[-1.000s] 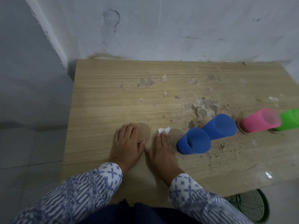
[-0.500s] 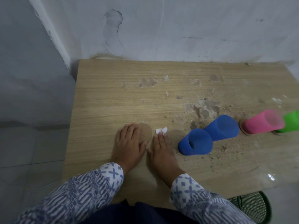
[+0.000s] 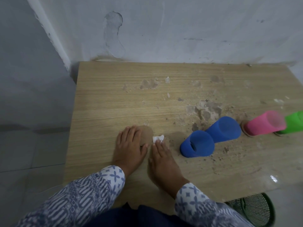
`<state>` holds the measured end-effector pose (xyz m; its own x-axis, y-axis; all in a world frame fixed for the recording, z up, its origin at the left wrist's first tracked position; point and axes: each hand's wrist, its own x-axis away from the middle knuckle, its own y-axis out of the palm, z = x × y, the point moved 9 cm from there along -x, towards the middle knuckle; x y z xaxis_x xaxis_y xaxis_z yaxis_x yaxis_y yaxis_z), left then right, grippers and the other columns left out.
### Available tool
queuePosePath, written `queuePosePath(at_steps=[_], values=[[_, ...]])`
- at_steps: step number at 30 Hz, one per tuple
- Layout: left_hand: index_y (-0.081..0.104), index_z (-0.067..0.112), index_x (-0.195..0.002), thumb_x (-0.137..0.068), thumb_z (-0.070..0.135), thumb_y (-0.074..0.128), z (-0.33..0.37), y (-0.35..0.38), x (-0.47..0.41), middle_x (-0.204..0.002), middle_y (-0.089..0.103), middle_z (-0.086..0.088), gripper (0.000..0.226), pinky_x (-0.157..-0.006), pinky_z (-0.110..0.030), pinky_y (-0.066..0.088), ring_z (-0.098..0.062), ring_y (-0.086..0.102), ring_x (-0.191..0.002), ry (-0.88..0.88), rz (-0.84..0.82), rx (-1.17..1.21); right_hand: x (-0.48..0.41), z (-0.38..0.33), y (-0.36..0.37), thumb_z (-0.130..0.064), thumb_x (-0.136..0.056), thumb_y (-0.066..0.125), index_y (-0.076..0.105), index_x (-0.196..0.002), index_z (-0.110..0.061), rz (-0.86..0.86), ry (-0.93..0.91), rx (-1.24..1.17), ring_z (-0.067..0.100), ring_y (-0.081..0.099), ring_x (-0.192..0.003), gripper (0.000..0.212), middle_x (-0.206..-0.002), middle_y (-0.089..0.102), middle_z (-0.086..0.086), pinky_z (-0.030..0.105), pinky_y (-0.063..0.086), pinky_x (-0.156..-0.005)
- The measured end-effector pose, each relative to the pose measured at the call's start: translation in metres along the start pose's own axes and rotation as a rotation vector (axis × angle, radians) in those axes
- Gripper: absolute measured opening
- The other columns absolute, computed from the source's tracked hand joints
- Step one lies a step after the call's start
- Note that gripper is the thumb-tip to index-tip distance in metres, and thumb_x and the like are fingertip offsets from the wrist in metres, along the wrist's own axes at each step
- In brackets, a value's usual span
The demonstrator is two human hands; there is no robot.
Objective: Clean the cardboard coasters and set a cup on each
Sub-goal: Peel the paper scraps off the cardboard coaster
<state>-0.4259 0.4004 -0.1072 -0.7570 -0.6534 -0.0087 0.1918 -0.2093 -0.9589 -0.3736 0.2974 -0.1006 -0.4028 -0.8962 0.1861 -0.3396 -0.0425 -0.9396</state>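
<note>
The surface (image 3: 114, 99) was the main hazard. Grit and flaked patches lay across its right half, so a wiped coaster set back down there would likely pick the dirt up again.

Two blue cups (image 3: 196, 144) sat close together just right of the hands, and I could not tell whether the nearer one stood or lay. A wide stroke to the right could have knocked it into the crumbs. Further right, the pink cup (image 3: 264, 123) stood on its own coaster with the green cup (image 3: 293, 122) beside it, out of harm's way.

The left hand (image 3: 129, 146) lay flat with straight fingers over the near side of the coaster (image 3: 146, 134), pinning it at the surface's front left. Had that pressure eased, the light card would probably have slid with the wipe.

The right hand (image 3: 162, 158) also had its fingers straight, its tips pressing the tissue (image 3: 158, 138) down at the coaster's right edge. It gripped nothing. The scrap was small and crumpled. It might have shredded on the rough card, leaving white bits, or slipped from under the fingertips so that bare skin rubbed the dirt in.
</note>
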Motion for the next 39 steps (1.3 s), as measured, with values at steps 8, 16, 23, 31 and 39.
queuePosePath(at_steps=[8,16,23,31,39], values=[[0.053,0.010,-0.129,-0.087,0.045,0.038,0.001,-0.001,0.000,-0.135,0.053,-0.013,0.056,-0.108,-0.048,0.032,-0.032,0.047,-0.127,0.000,0.006,-0.008,-0.022,0.030,-0.001,-0.035,-0.099,0.015,0.002,-0.145,0.001,-0.091,0.196,0.014,0.027,-0.005,-0.143,0.059,-0.155,-0.002,0.018,0.031,-0.008,-0.112],[0.053,0.010,-0.129,-0.088,0.046,0.037,0.001,0.000,0.000,-0.136,0.052,-0.013,0.056,-0.108,-0.047,0.031,-0.032,0.046,-0.128,0.003,0.011,0.001,0.000,0.015,0.002,-0.025,-0.089,0.018,0.034,-0.138,0.002,-0.066,0.124,-0.110,0.034,0.026,-0.137,0.058,-0.147,0.028,0.020,0.042,0.008,-0.110],[0.051,0.010,-0.130,-0.089,0.046,0.038,0.000,0.000,0.000,-0.136,0.052,-0.012,0.057,-0.107,-0.048,0.033,-0.031,0.046,-0.127,0.009,0.016,0.004,-0.009,0.028,-0.018,-0.011,-0.094,0.039,0.033,-0.140,-0.011,-0.010,0.167,-0.103,0.020,0.029,-0.131,0.046,-0.146,0.031,0.007,0.026,0.021,-0.109],[0.054,0.009,-0.128,-0.089,0.047,0.036,0.001,-0.001,0.001,-0.135,0.053,-0.013,0.058,-0.106,-0.049,0.034,-0.033,0.048,-0.126,0.012,0.017,0.010,-0.037,0.039,-0.019,-0.006,-0.092,0.041,0.051,-0.120,-0.006,-0.040,0.287,-0.156,0.029,0.047,-0.111,0.030,-0.122,0.046,0.014,0.035,0.041,-0.092],[0.052,0.011,-0.129,-0.089,0.046,0.037,0.001,-0.001,0.001,-0.136,0.052,-0.012,0.055,-0.108,-0.047,0.031,-0.030,0.046,-0.128,0.004,0.023,0.005,-0.014,0.025,-0.021,-0.025,-0.097,0.040,0.048,-0.129,-0.019,0.025,0.141,-0.118,0.015,0.053,-0.103,0.034,-0.122,0.052,0.003,0.023,0.041,-0.086]])
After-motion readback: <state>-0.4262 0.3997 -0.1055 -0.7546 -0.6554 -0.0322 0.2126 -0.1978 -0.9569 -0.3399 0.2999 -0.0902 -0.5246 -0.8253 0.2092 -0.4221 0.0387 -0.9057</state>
